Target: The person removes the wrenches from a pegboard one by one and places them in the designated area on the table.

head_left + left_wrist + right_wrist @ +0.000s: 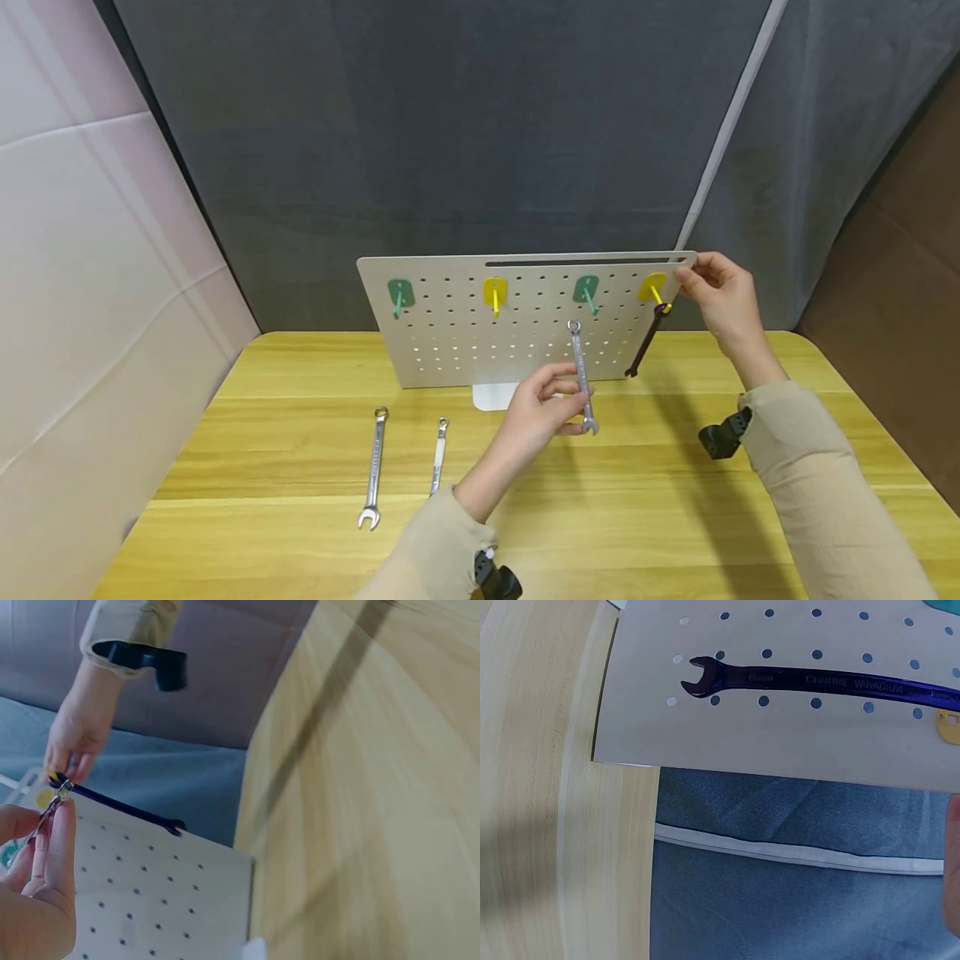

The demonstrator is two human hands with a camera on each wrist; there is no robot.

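In the head view my left hand (542, 406) pinches a silver combination wrench (580, 360), ring end up, in front of the white pegboard (450, 267). The ring end is just below the right green hook (587, 292). At the board's upper right corner, my right hand (723, 298) grips the edge, thumb in front and fingers partly hidden behind. Beside it a dark purple wrench (647, 343) hangs from the right yellow hook (654, 288); the right wrist view shows its open end (703, 677) against the board.
Two more silver wrenches lie on the wooden table, a longer one (376, 467) at left and a smaller one (438, 454) partly behind my left forearm. A green hook (401, 293) and a yellow hook (495, 292) on the board's left half bear nothing. Grey cloth (450, 125) hangs behind.
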